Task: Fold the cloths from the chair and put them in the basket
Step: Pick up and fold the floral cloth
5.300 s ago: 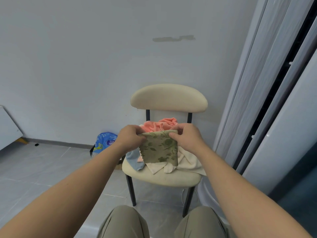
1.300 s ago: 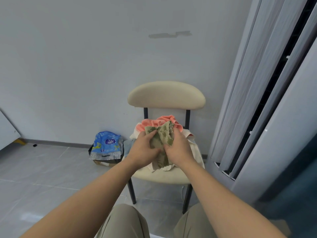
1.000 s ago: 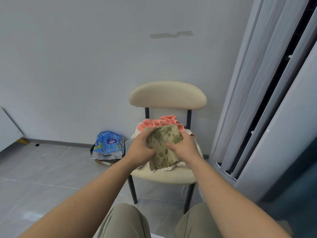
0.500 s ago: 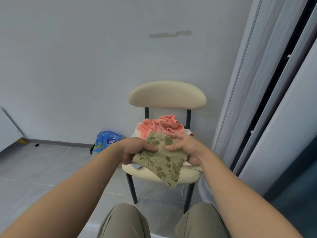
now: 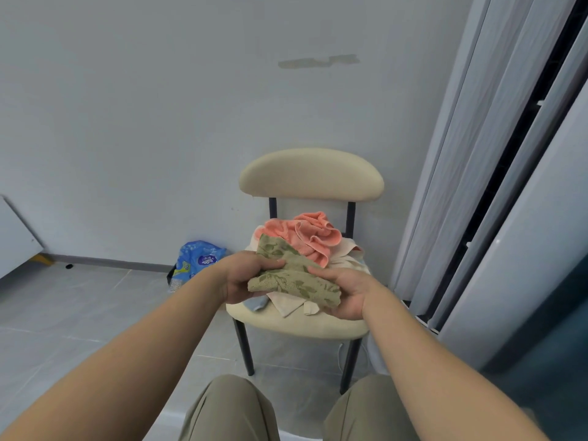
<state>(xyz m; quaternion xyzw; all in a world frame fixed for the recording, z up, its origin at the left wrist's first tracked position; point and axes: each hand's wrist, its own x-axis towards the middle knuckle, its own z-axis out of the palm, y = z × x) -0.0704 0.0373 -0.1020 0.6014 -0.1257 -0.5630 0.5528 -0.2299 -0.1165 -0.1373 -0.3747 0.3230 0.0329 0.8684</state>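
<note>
Both hands hold a green leaf-patterned cloth (image 5: 294, 280) in the air, just in front of a cream chair (image 5: 311, 175) that stands against the far wall. The left hand (image 5: 246, 276) grips the cloth's left end, thumb curled over the top and fingers tucked beneath. The right hand (image 5: 342, 289) cups the right end from below, its thumb lying across the upper face. The cloth is doubled over into a thick band, with one corner poking up toward the far side.

On the chair seat, behind the hands, lies a crumpled coral cloth (image 5: 305, 233) on top of a cream cloth (image 5: 345, 256) whose corners hang over the near edge; a bit of pale blue cloth (image 5: 256, 303) shows under the left hand. On the grey tiled floor left of the chair sits a blue printed bag (image 5: 195, 261). Tall pale panels (image 5: 477, 154) rise on the right. The person's knees in khaki trousers (image 5: 230, 409) fill the near bottom edge.
</note>
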